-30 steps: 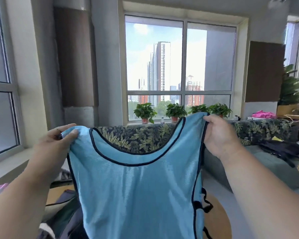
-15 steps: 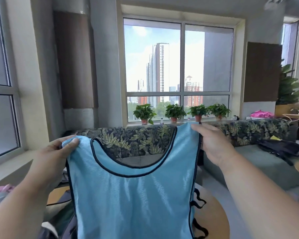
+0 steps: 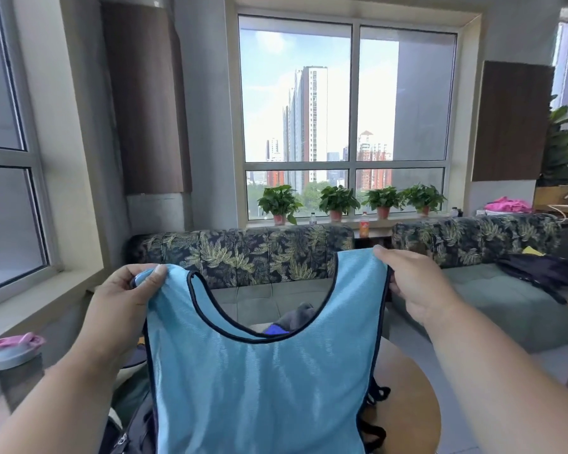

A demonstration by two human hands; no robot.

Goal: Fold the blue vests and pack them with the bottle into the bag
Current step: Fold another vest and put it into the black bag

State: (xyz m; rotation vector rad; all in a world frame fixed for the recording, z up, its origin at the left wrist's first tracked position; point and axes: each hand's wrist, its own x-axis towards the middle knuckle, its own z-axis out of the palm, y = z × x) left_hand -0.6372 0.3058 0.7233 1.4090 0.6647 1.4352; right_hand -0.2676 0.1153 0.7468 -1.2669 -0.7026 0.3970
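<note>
A light blue vest [image 3: 259, 381] with dark trim hangs spread in front of me. My left hand [image 3: 125, 299] pinches its left shoulder strap and my right hand [image 3: 413, 290] pinches its right shoulder strap. A bottle [image 3: 14, 365] with a pink and grey lid stands at the lower left. Part of a dark bag [image 3: 135, 427] shows under the vest at the bottom left, mostly hidden. Through the vest's neck opening I see a bit of grey and blue fabric [image 3: 289, 322].
A round wooden table [image 3: 404, 404] lies under the vest. A leaf-patterned sofa [image 3: 243, 250] stands behind it, with a dark bag [image 3: 545, 270] on the right seat. Potted plants [image 3: 338, 201] line the window sill. Pink cloth [image 3: 509, 204] lies far right.
Both hands have lowered the vest, and my view has tilted down. The bottle has come into view at the lower left.
</note>
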